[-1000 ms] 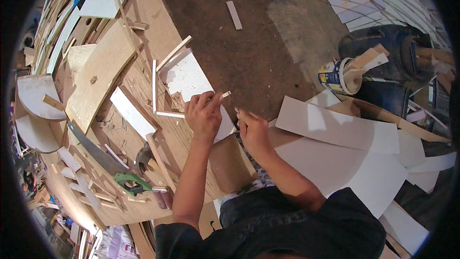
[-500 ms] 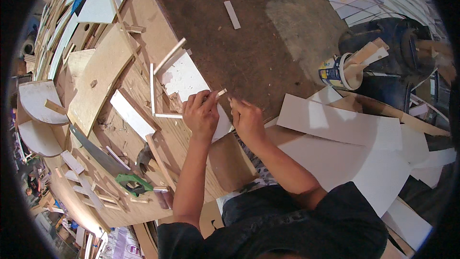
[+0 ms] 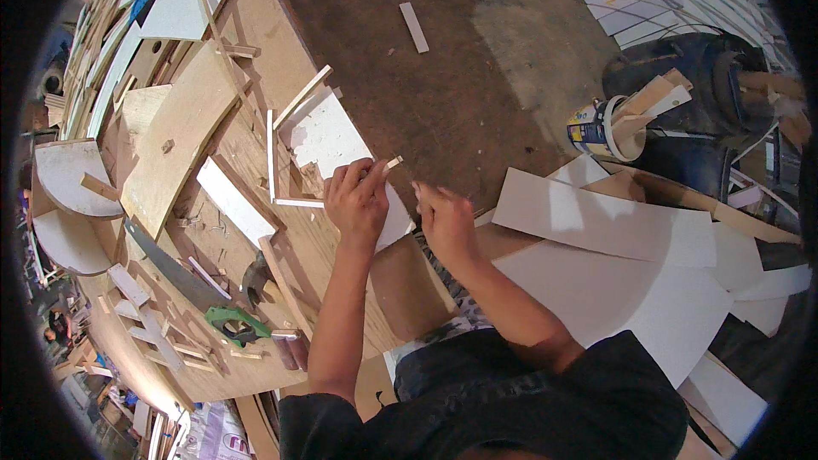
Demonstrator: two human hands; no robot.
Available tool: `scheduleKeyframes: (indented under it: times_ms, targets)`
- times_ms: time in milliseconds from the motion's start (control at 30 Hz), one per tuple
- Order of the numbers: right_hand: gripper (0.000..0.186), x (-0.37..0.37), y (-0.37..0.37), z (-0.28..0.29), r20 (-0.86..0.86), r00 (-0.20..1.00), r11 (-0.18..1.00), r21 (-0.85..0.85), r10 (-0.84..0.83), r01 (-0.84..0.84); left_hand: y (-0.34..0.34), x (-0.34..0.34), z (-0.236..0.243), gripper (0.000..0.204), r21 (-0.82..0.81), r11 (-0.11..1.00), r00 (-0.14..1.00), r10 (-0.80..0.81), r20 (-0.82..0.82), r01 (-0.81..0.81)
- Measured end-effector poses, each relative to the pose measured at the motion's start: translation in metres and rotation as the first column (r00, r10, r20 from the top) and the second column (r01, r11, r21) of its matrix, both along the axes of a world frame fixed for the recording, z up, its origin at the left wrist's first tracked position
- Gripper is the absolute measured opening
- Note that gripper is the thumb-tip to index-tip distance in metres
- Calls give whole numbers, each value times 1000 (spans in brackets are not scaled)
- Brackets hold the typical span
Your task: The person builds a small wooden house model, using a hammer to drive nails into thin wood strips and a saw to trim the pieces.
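My left hand (image 3: 355, 202) is closed on a thin wooden strip (image 3: 394, 163), whose pale end sticks out past the fingertips. Beyond that hand, more thin strips join at corners into an angular wooden frame (image 3: 272, 153); its lower strip runs in under my left fingers. The hand hides whether the held strip is joined to this frame. A little to the right, my right hand (image 3: 447, 220) is curled with fingers pinched together, apart from the strip end. What it holds, if anything, is too small to make out. A white board (image 3: 328, 132) lies beneath the frame.
On the wooden worktable lie a green-handled handsaw (image 3: 183, 273), a hammer (image 3: 256, 281), a white-faced strip (image 3: 234, 202) and a curved plywood piece (image 3: 183, 132). White panels (image 3: 613, 307) cover the right side. A bucket (image 3: 626, 140) of wood offcuts stands at far right.
My right hand has drawn slightly back and right from the strip end and turned a little. My left hand stays nearly in place, still gripping the strip.
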State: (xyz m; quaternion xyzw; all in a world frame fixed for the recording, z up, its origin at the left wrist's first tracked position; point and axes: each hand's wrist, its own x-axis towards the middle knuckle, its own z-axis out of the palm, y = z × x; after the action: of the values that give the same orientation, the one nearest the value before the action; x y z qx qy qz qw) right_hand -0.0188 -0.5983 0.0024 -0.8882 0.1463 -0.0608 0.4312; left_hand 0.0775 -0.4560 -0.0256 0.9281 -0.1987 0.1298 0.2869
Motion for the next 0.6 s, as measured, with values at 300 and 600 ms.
scheduleKeyframes:
  times_ms: [300, 600]
  targets:
    - [22, 1, 2, -2, 16, 1000, 1000, 9, -25, 25, 0, 0, 0, 18, 4, 1000, 1000, 9, 4, -10]
    - [22, 1, 4, -2, 6, 999, 999, 14, -40, 40, 2, 0, -1, 21, 14, 1000, 1000, -6, 3, 6]
